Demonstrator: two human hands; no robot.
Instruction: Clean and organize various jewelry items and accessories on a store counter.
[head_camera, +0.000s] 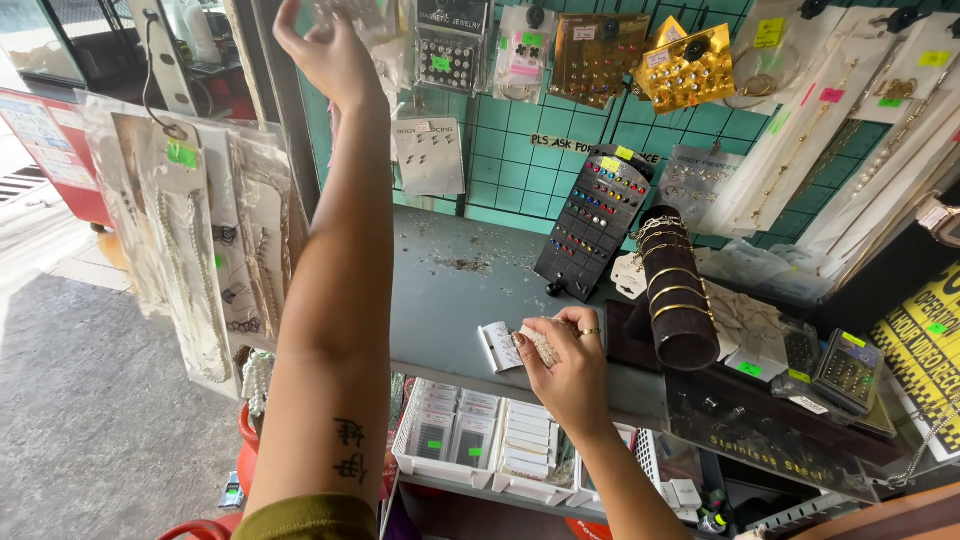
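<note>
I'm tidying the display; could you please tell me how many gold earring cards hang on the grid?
2: one gold card left of centre, one brighter gold card beside it on the right. Others may be hidden.

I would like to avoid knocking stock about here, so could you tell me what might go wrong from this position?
The left hand reaches up among hanging jewellery packets, so the raised forearm could brush the bagged necklaces beside it. The right hand pinches a small card near the grey counter edge; a slip might drop it toward the trays below. The bracelet stand sits close to that hand and might be bumped.
</note>
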